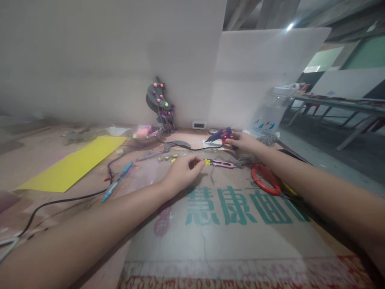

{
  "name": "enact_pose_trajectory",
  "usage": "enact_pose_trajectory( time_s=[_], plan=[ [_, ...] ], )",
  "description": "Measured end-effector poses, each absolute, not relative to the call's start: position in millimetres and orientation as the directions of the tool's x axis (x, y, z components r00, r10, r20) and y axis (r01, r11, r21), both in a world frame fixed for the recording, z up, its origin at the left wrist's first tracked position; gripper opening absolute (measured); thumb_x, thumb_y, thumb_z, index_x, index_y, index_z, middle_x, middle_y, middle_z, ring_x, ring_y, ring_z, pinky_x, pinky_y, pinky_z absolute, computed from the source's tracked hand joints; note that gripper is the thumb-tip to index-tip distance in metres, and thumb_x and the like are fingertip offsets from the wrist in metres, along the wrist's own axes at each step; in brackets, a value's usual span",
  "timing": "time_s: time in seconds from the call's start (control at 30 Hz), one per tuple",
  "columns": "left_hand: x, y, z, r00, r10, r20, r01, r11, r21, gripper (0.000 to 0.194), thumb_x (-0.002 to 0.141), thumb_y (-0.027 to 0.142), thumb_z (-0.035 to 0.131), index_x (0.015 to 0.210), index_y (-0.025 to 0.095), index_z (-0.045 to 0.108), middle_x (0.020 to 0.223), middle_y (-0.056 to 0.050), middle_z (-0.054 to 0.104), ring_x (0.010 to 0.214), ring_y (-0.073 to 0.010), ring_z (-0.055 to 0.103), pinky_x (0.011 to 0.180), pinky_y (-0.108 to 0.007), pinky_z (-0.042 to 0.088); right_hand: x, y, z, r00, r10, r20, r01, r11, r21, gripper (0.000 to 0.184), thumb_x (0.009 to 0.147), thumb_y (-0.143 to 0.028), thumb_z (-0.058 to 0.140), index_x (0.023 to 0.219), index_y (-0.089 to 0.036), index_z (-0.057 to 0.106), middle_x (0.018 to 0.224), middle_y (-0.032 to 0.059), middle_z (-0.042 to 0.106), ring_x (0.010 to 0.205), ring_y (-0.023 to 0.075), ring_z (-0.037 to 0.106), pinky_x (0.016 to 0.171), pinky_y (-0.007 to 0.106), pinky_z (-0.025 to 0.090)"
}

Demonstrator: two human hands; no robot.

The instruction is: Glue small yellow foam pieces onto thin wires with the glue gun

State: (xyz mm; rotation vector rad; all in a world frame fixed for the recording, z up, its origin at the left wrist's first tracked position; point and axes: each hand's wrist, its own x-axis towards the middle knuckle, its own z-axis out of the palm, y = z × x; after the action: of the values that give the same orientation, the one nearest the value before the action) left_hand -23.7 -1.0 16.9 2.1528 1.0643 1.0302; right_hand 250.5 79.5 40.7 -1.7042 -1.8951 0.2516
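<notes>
We see the left hand [183, 172] with thumb and index finger drawn into a narrow pinch, their tips at a small yellow piece [207, 161]; whether they grip it or only touch it, we cannot tell. The fingers of the right hand [242, 141] close around the back of a dark blue glue gun [219, 135] with a red light on it. The gun sits between one and two o'clock from our left hand, its long axis tipped down toward the nozzle, which points between eight and nine o'clock, over a white paper [210, 143].

Just beside the yellow piece, a pink cutter [222, 164] lies nearly along the nine-to-three line. More yellow bits [167, 157] lie near the left hand at about ten-thirty.

Farther out, red-handled scissors [266, 180] rest at three o'clock, partly behind our right forearm. At nine o'clock a blue pen [117, 181] lies on the counter [99, 224], its long axis running seven to one, with a yellow sheet [78, 164] beyond it. At eleven o'clock a grey crescent ornament [155, 96] with coloured beads stands upright before a pale wall [90, 60].
</notes>
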Motion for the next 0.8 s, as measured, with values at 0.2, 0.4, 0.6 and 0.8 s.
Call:
enact_pose_trajectory(
  time_s=[0.2,0.4,0.6,0.8],
  plan=[
    [-24,0,16,0.39,0.829,0.402,0.43,-0.55,0.716,0.02,0.087,0.029,0.051,0.077,0.016,0.062,0.075,-0.001,0.066,0.07,-0.0153,0.057,0.063,-0.026,0.04,250,24,36,-0.33,0.758,0.563,0.91,0.414,-0.023,0.04,0.089,-0.033,0.056,0.123,-0.013,0.059,0.124,0.0203,0.063,0.117,0.0346,0.056,0.096,0.049,0.044],
    [-23,-1,16,0.407,0.821,0.401,0.416,-0.557,0.719,0.021,0.088,0.028,0.049,0.076,0.016,0.061,0.075,-0.001,0.065,0.069,-0.0148,0.056,0.063,-0.026,0.039,212,-5,32,-0.69,0.531,0.492,0.66,0.741,0.127,0.025,0.094,-0.026,0.05,0.105,-0.019,0.07,0.11,0.0136,0.067,0.101,0.0249,0.061,0.087,0.041,0.049],
    [-24,0,15,0.412,0.807,0.423,0.416,-0.579,0.701,0.022,0.088,0.029,0.05,0.076,0.016,0.062,0.074,-0.001,0.065,0.069,-0.015,0.056,0.064,-0.026,0.039,188,-13,15,-0.708,0.591,0.387,0.611,0.787,-0.084,0.018,0.092,-0.019,0.051,0.091,-0.019,0.07,0.103,0.0104,0.065,0.096,0.0219,0.059,0.085,0.038,0.049],
    [-23,-1,16,0.413,0.818,0.399,0.416,-0.56,0.717,0.021,0.087,0.029,0.049,0.076,0.016,0.061,0.073,-0.001,0.063,0.069,-0.0146,0.054,0.063,-0.026,0.038,192,-23,24,-0.416,0.827,0.379,0.644,0.562,-0.519,0.014,0.095,-0.021,0.041,0.091,-0.019,0.054,0.082,0.0036,0.065,0.065,0.0142,0.058,0.063,0.029,0.049]
  ],
)
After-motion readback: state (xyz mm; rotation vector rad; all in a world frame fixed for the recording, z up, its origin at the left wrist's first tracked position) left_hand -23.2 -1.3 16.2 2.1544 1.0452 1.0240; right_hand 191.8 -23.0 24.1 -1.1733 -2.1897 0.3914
